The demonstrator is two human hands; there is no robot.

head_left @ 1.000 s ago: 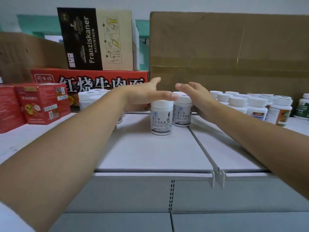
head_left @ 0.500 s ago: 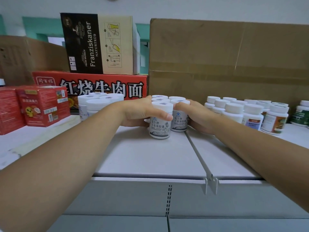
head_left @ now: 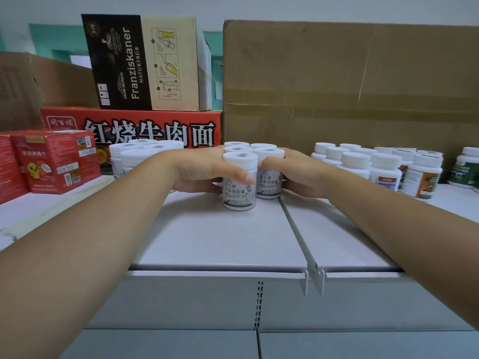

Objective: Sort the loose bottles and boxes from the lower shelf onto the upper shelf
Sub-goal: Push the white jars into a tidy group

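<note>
A tight cluster of several white-capped bottles (head_left: 239,195) with grey labels stands on the white upper shelf (head_left: 207,234), just left of a divider rail (head_left: 295,229). My left hand (head_left: 199,169) presses against the cluster's left side, and its thumb lies across the front bottle. On the right side my right hand (head_left: 298,172) presses in, thumb tip touching the second front bottle (head_left: 269,182). The fingers of both hands run back along the cluster and are partly hidden. The lower shelf is out of view.
More white bottles stand at the left (head_left: 134,156) and in rows at the right (head_left: 363,161), with a green-labelled bottle (head_left: 464,167) at far right. Red boxes (head_left: 54,159) sit far left. Behind are a red carton (head_left: 145,128), a Franziskaner box (head_left: 142,63) and a brown carton (head_left: 350,86).
Both hands dropped from above the bottle caps to the sides of the cluster and closed in against it. The bottles stay grouped.
</note>
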